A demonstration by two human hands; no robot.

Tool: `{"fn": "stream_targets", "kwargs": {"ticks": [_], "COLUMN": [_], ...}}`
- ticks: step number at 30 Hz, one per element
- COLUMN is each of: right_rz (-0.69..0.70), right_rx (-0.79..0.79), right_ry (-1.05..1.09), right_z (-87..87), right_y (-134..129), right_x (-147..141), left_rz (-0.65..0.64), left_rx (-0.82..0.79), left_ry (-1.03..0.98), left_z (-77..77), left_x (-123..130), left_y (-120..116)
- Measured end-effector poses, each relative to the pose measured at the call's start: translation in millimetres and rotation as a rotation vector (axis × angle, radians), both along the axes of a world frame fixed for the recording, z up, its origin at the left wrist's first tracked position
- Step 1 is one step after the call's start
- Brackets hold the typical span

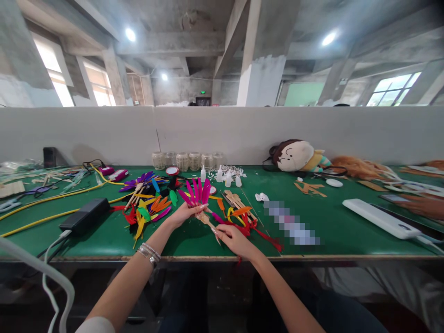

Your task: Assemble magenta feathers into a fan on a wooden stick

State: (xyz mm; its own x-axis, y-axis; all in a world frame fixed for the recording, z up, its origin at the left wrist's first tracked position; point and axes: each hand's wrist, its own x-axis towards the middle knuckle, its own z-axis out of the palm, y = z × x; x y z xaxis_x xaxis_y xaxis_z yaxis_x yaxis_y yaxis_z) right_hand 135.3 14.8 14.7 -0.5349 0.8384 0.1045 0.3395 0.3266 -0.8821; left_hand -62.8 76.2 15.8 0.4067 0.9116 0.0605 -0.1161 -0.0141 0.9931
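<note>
A fan of magenta feathers (pixel 198 192) on a flat wooden handle (pixel 204 219) is held between my two hands above the green table. My left hand (pixel 185 213) is closed around the base of the feathers, where they meet the wood. My right hand (pixel 236 240) pinches the lower end of the handle. Loose feathers (pixel 141 226) in yellow, orange, red and green lie to the left of my hands. Behind them rests a purple-blue feather fan (pixel 144 181). To the right are several wooden handles (pixel 239 203) and a red tassel (pixel 268 238).
White squeeze bottles (pixel 203 175) stand beyond my hands, before several glass jars (pixel 182 161). A black power adapter (pixel 85 216) and yellow cable (pixel 38 203) lie left. A doll-shaped bag (pixel 294 156) and white power bank (pixel 381 218) are right. Another person's hand (pixel 425 203) is far right.
</note>
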Motion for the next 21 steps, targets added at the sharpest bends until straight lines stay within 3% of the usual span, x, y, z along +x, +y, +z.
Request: {"fn": "stream_targets", "kwargs": {"ticks": [11, 21], "right_rz": [-0.005, 0.007], "right_rx": [-0.004, -0.017], "right_ry": [-0.01, 0.02], "right_z": [-3.9, -3.8], "right_y": [3.4, 2.8], "right_x": [0.8, 0.5], "left_rz": [-0.195, -0.192], "left_rx": [-0.042, -0.041], "left_ry": [0.061, 0.07], "left_z": [1.7, 1.0], "left_x": [-4.3, -4.9], "left_y": [-3.1, -2.4]}}
